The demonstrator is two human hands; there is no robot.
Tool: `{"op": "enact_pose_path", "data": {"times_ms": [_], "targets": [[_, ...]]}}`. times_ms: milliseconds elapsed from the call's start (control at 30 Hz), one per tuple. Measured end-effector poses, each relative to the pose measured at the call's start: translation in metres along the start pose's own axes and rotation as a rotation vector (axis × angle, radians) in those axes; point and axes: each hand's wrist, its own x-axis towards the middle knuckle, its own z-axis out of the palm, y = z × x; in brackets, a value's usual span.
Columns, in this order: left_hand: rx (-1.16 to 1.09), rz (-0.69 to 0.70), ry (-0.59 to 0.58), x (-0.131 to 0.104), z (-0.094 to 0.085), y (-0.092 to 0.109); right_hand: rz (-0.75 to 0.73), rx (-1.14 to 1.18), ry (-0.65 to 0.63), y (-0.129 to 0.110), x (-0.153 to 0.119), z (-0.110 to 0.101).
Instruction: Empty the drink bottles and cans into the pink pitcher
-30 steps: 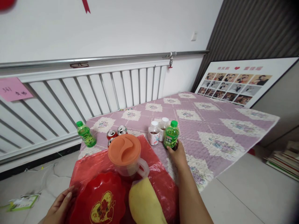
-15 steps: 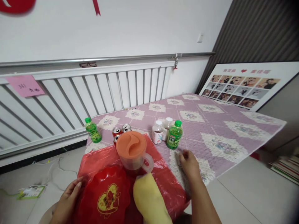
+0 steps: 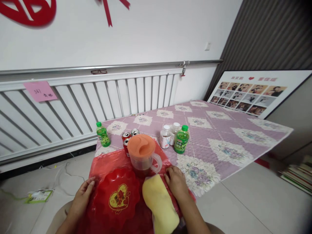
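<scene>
My left hand (image 3: pixel 83 196) rests at the left edge of a red plastic sheet (image 3: pixel 104 160), beside a scalloped red tray (image 3: pixel 102 201) with a gold heart print. Its fingers are stretched out and slightly apart, with nothing visible in them. My right hand (image 3: pixel 177 182) lies palm down on the sheet's right side, fingers spread. Just left of it is a soft yellow bundle (image 3: pixel 159 203), whose exact kind I cannot make out. A clear pitcher (image 3: pixel 142 164) with an orange lid (image 3: pixel 141 145) and a dark liquid inside stands behind the tray and bundle.
Several drink cans (image 3: pixel 126 136) stand behind the pitcher. One green-capped bottle (image 3: pixel 103 135) is at left; another green bottle (image 3: pixel 181 140) stands right, beside two white-capped bottles (image 3: pixel 165 137). A flowered cloth (image 3: pixel 195 122) covers the table before a white radiator (image 3: pixel 117 94).
My right hand has moved left from the flowered cloth onto the red sheet, and its fingers have flattened out. My left hand stays at the sheet's left edge. The view has shifted slightly.
</scene>
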Motion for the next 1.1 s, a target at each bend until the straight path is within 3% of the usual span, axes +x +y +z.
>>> {"op": "enact_pose_path", "data": {"times_ms": [100,300,500,600,733,833,933,1000,1100], "targets": [[-0.079,-0.046,-0.077,0.003,-0.001,-0.004,0.011,-0.046,-0.008,0.006,-0.005,-0.003],[-0.111,0.013,-0.091,0.011,-0.004,-0.015,0.058,-0.096,0.000,0.016,-0.005,-0.008],[-0.165,0.068,-0.106,0.008,-0.001,-0.008,0.075,-0.073,0.018,0.027,-0.002,-0.003],[-0.282,0.017,-0.134,0.008,-0.001,-0.003,0.075,-0.045,0.024,0.031,0.001,-0.001],[-0.526,-0.165,-0.218,0.015,-0.011,0.005,0.069,-0.036,0.024,0.035,0.004,-0.001],[-0.595,-0.197,-0.193,0.029,-0.018,0.018,0.061,-0.040,0.035,0.038,0.006,0.001],[-0.505,-0.070,-0.101,0.051,-0.016,0.045,0.059,-0.038,0.057,0.043,0.007,0.005],[-0.344,0.071,-0.078,0.071,-0.005,0.067,0.060,-0.035,0.056,0.045,0.008,0.006],[-0.315,0.169,-0.060,0.106,0.019,0.101,0.077,-0.025,0.043,0.045,0.010,0.004]]}}
